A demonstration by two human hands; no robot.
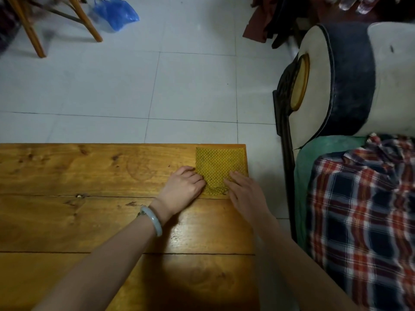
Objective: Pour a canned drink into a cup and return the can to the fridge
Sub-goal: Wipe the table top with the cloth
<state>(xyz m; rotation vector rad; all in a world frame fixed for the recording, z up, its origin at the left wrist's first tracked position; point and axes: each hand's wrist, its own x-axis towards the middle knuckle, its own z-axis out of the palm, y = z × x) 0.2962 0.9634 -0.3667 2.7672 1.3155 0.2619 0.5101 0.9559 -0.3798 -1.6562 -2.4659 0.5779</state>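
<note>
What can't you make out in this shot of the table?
1. Head view: the left hand curls its fingertips out of sight at the edge of the yellow mat, so its grip is unclear.
2. Head view: the right hand covers the mat's near right corner.
3. Head view: the clear bottles are blurred and cut off by the top edge.
4. No can, cup or fridge is in frame.

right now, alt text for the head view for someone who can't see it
Two hands rest on a yellow mesh cloth at the far right corner of a wooden table: the left hand, fingers curled, at its left edge, the right hand flat on its right edge. Pale floor tiles beyond; a plaid cloth lies to the right.
</note>
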